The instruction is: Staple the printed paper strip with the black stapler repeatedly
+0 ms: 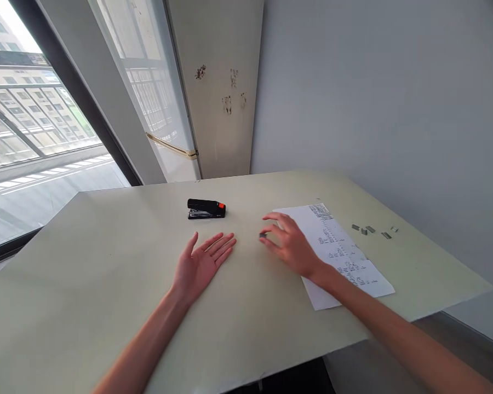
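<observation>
My left hand (198,269) rests palm up on the table, its fingers stretched out and nothing on the palm. Between the thumb and index finger of my right hand (290,243) is a small grey staple strip (263,236); the other fingers are curled and apart. Beyond my left hand lies a black stapler (206,208) with a red spot at its right end. A printed sheet of paper (337,251) lies partly under my right hand and forearm. Several short staple strips (370,230) are scattered on the table to the right of the paper.
The pale table (86,262) has its far edge near a white refrigerator (225,131) with a gold-coloured handle. A grey wall (378,109) borders it on the right. At the left is a window (33,109) with a railing outside.
</observation>
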Available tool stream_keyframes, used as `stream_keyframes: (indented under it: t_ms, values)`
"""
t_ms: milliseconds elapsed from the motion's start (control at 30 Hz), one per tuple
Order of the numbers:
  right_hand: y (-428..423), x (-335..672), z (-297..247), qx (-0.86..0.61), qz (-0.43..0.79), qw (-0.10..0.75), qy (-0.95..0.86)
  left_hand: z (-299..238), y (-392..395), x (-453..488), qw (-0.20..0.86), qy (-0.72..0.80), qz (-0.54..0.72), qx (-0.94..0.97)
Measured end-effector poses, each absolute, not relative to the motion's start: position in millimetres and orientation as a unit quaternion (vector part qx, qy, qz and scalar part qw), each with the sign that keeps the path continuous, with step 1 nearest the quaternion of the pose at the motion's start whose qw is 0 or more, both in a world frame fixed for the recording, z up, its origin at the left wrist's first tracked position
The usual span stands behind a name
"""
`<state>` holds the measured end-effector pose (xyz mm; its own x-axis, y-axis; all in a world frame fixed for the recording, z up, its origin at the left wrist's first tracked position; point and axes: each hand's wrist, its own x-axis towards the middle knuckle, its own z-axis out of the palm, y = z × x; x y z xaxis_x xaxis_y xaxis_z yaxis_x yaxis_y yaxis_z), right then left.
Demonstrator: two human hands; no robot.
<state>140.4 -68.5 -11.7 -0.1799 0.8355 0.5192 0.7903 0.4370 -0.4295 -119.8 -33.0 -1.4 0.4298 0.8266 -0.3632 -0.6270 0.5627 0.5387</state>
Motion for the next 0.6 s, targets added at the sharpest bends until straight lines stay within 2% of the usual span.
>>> stream_keyframes:
  t_ms: [167, 333, 433, 600]
  values:
    - [-104.7, 267.3, -31.2, -0.708, -0.036, 0.292, -0.643, 5.4, -32.8, -116.0, 0.809, 0.345, 0.45, 0.155]
    - [-142.2, 359.6, -56.2, -0.769, -0.114, 0.22, -0.589, 7.5, -32.8, -112.9, 0.79, 0.372, 0.463, 0.148]
    - [-155.8, 373.0, -62.3, -0.787, -0.117, 0.209, -0.569, 8.3, -33.6, -112.9, 0.782, 0.379, 0.472, 0.146]
    - [-183.5, 328.8, -53.9, -0.777, -0.053, 0.27, -0.567, 12.2, -36.2, -112.5, 0.786, 0.364, 0.475, 0.155]
